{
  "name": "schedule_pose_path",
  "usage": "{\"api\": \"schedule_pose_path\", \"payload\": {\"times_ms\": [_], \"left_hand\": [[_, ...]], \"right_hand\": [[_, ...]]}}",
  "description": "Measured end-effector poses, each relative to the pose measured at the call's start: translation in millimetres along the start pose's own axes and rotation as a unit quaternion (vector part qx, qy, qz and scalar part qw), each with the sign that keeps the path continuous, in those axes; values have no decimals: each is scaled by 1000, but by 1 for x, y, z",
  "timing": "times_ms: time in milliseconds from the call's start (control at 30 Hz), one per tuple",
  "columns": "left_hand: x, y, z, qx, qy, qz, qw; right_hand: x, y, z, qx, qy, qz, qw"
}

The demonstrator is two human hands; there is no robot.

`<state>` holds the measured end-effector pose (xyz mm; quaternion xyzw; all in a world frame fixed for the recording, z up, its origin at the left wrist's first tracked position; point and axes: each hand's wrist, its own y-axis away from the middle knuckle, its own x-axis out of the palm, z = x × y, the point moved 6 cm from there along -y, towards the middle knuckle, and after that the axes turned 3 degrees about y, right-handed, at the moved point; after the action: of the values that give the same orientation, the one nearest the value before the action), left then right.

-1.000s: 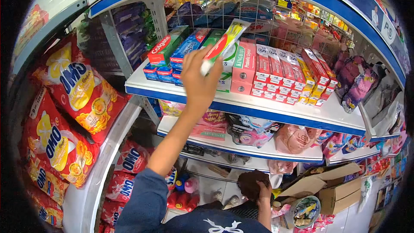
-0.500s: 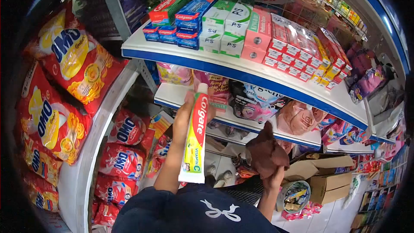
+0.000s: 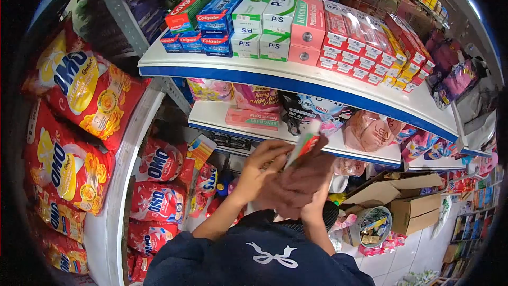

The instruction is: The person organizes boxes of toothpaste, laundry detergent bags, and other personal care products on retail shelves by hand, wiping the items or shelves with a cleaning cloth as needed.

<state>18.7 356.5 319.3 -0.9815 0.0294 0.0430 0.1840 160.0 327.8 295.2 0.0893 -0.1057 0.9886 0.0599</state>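
My left hand (image 3: pixel 263 165) is raised in front of my chest, its forearm slanting up and inward from the lower left. The wrist sits below the knuckles, and my fingers are partly bent and point across toward my right, a little apart. They lie against the near side of a toothpaste tube (image 3: pixel 306 145), but blur and cloth keep me from telling how firmly they grip it. The tube leans with its white end up and to the right; its middle goes under a brown cloth (image 3: pixel 296 182).

My right hand (image 3: pixel 313 209) is lower, just across from the left, with its forearm coming up steeply. It is closed on the cloth, whose bunched folds hide most of my fingers and lie over the tube.

Just above my left hand, a pink Kingbaby box (image 3: pixel 251 119) lies flat on the lower shelf (image 3: pixel 211 114). Farther up, the upper shelf (image 3: pixel 222 63) carries Colgate boxes (image 3: pixel 216 45), with P/S boxes (image 3: pixel 274 45) to their right. Well off to the left of my left hand are OMO bags (image 3: pixel 71 164). Beyond my right hand, to its right, stand a bucket (image 3: pixel 389 228) and an open cardboard carton (image 3: pixel 417 214).
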Motion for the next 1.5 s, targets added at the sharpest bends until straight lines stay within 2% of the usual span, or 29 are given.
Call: {"api": "schedule_pose_path", "payload": {"times_ms": [67,100,133,167,200,233,333,367,500,600,633,733,767,800,867,967,1067,1100,1167,1200,1267,1367,1433,1500], "left_hand": [[-2,12,11,-65,-5,-11,998],[-3,20,16,-98,-10,-13,995],[-5,26,20,-131,-17,-13,991],[-1,28,14,-93,-25,20,995],[5,32,16,-134,-23,71,988],[11,33,16,-124,-26,83,988],[18,37,13,-75,-47,111,990],[18,37,12,-56,-57,119,990],[22,46,20,-20,-98,184,978],[24,43,7,1,-110,210,971],[24,44,4,3,-113,216,970],[22,42,-10,14,-122,237,964],[22,42,-14,20,-123,245,962],[21,44,-14,18,-130,248,960],[17,48,-14,13,-147,249,957],[11,56,-8,-21,-144,249,958],[8,60,-4,-36,-123,237,963],[7,59,-6,-43,-104,228,967],[6,61,-1,-37,-115,239,963],[6,62,2,-35,-120,243,962],[3,64,4,-47,-89,246,964],[-2,66,12,-77,-7,226,971],[-5,68,20,-114,72,194,972],[0,74,37,-229,173,197,938]], "right_hand": [[-24,-6,-37,109,-58,-34,992],[-22,-9,-30,111,-65,15,992],[-22,-13,-30,123,-106,17,987],[-21,-17,-30,134,-147,16,980],[-21,-16,-31,143,-187,16,972],[-23,-12,-35,129,-196,22,972],[-10,-9,-34,165,-224,35,960],[-7,-5,-38,189,-279,26,941],[-13,4,-59,187,-231,102,949],[-24,-2,-58,149,-104,98,978],[-25,-1,-54,167,-156,73,971],[-30,-11,-43,128,-183,26,974],[-33,-10,-44,167,-290,-9,942],[-42,-13,-41,132,-113,-13,985],[-32,-20,-27,80,-281,-5,956],[-34,-26,-38,117,-273,10,955],[-41,-19,-48,137,-259,-22,956],[-51,-18,-60,117,-258,-59,957],[-51,-18,-51,111,-349,38,930],[-58,-20,-51,107,-298,16,948],[-73,-24,-51,106,-190,-26,976],[-84,-32,-48,71,-96,23,993],[-83,-35,-37,67,-89,47,993],[-82,-36,-17,94,-201,31,975]]}}
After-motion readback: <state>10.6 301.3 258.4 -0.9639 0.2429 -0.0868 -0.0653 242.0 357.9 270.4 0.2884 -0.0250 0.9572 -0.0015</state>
